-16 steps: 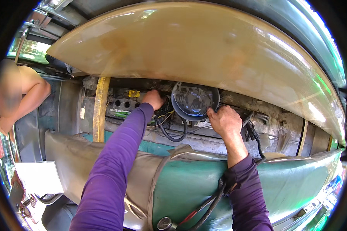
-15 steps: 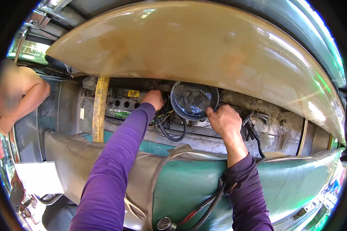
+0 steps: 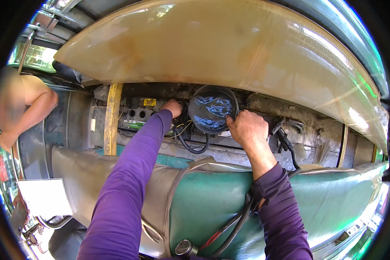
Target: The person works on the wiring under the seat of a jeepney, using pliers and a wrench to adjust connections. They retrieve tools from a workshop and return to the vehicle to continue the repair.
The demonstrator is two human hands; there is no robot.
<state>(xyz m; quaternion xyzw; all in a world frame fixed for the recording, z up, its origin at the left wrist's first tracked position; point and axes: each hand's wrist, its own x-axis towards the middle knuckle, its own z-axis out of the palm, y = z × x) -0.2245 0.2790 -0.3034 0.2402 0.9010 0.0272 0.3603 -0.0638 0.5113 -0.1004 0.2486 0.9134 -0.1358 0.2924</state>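
My right hand grips the right rim of a round black basin, its thumb over the edge. Dark liquid lies in the basin, with bright ripply reflections on its surface. Left of the basin, my left hand reaches into the recess under the raised seat panel. Its fingers are hidden behind the hand, so what they touch does not show. A battery-like block with round openings and a yellow label sits beside that hand. Just below the basin curves a thick black cable.
A raised tan seat panel arches over the recess. A yellow bar crosses it on the left. In front lies a green and grey padded seat, bearing a hose with a round gauge. Another person is at the far left.
My right hand and the basin have shifted slightly left. The reflections on the liquid have changed to broken ripples. My left hand stays in about the same place in the recess.
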